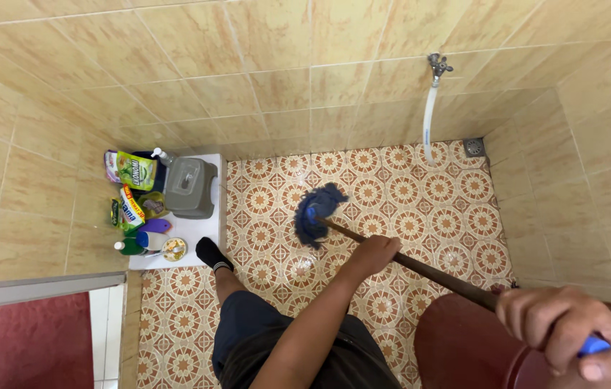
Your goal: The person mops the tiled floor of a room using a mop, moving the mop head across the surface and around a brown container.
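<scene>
A mop with a blue string head rests on the patterned floor tiles. Its dark wooden handle runs down to the right. My left hand grips the handle partway along. My right hand is closed around the blue end of the handle at the lower right. My left foot in a black sock stands by the white ledge.
A white ledge at the left carries a grey plastic stool, detergent packets and bottles. A tap with a white hose hangs on the far wall above a floor drain. A dark red bucket sits at the lower right, a red mat at the lower left.
</scene>
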